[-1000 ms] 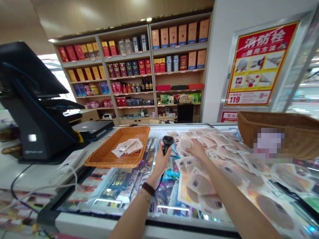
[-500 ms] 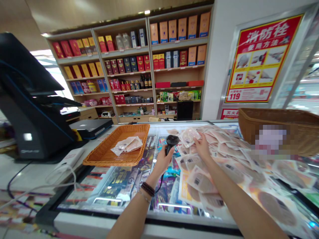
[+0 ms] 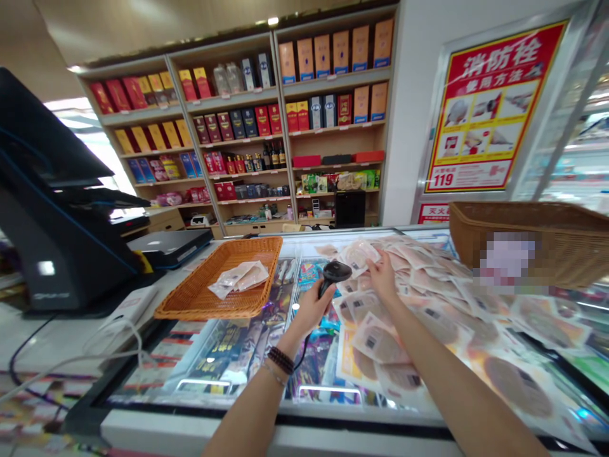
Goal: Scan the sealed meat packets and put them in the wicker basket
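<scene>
My left hand is wrapped round the handle of a black barcode scanner, whose head points right. In my right hand a clear plastic packet is pinched by its right edge, just beyond the scanner head. What lies inside the packet is blurred. Beneath and right of my right hand spreads a heap of similar flat packets with barcode labels, lying on the glass top of a freezer. To the left, an orange wicker basket has a few packets in it.
A black checkout terminal stands at the left, with white cables by it. A brown woven basket sits at the right. Behind are shelves of boxed goods and a red wall poster.
The scanner has turned and shifted slightly right, its head now closer to the packet. The packet, still pinched in my right hand, is tilted differently. The whole view has shifted a little.
</scene>
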The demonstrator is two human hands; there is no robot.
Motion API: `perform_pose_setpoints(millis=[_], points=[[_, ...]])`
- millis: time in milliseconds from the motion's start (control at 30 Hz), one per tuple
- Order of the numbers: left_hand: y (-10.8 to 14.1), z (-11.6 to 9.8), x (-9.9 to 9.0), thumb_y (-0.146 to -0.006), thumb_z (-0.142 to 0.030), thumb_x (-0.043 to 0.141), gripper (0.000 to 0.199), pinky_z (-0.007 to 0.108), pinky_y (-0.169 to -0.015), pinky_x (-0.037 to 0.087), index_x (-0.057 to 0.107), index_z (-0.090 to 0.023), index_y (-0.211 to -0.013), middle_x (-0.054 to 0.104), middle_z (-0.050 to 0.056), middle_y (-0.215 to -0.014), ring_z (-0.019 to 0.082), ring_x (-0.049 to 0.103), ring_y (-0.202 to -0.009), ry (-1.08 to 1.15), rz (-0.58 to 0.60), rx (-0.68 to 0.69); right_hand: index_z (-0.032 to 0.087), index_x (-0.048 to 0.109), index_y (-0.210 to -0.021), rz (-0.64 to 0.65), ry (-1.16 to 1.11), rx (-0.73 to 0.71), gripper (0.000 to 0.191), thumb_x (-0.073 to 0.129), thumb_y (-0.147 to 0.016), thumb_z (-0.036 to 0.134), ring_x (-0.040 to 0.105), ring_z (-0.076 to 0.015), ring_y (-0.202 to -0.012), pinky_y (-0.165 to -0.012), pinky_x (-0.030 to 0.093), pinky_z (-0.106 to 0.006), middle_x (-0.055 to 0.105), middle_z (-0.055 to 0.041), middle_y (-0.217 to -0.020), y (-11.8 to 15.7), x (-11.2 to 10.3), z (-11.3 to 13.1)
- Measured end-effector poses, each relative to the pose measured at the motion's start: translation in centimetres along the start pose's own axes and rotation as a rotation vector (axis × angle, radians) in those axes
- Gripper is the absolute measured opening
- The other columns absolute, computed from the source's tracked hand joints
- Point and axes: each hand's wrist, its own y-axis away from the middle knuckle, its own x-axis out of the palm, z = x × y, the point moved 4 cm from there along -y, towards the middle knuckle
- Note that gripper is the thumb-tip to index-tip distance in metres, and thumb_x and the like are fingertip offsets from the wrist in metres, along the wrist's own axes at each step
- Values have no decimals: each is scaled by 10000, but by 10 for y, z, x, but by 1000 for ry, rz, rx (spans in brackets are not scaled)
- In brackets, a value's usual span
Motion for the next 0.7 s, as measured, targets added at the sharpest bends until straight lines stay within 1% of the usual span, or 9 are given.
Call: perform_pose_setpoints(millis=[167,300,400,567,700], points=[[0,0,1,-977,-892,649,662,280,-561,377,623,-233,-1041,522,-79,-606,128,470,-503,-5,6,5,216,628,-1563,-10,23,-8,723,715,-910,515,832,-369,-835,-884,741,-604,826,-83,-899,-1,-1,-3],[1,0,2,-968,-902,654,674,279,-549,373,631,-236,-1065,523,-79,-607,133,476,-505,9,3,12,192,628,-1571,-19,47,14,755,722,-912,549,823,-377,-787,-891,734,-613,799,-66,-822,-2,-2,-7],[1,0,2,-974,-891,660,665,277,-531,371,636,-234,-1074,531,-75,-611,136,478,-502,23,13,9,194,633,-1570,-21,57,2,787,726,-903,600,806,-374,-756,-876,727,-606,766,-43,-768,-3,-2,-9],[-1,4,7,-952,-904,671,676,266,-519,363,622,-238,-1056,531,-79,-642,119,467,-502,62,10,11,205,638,-1545,-31,50,-17,792,715,-899,656,784,-360,-740,-843,715,-580,771,-52,-797,-4,-2,-12],[-2,7,13,-959,-897,673,665,254,-508,336,611,-240,-1039,500,-90,-643,107,443,-503,80,27,5,217,636,-1543,-27,73,-38,801,697,-895,684,767,-345,-723,-799,709,-546,748,-40,-782,-3,-2,-12]])
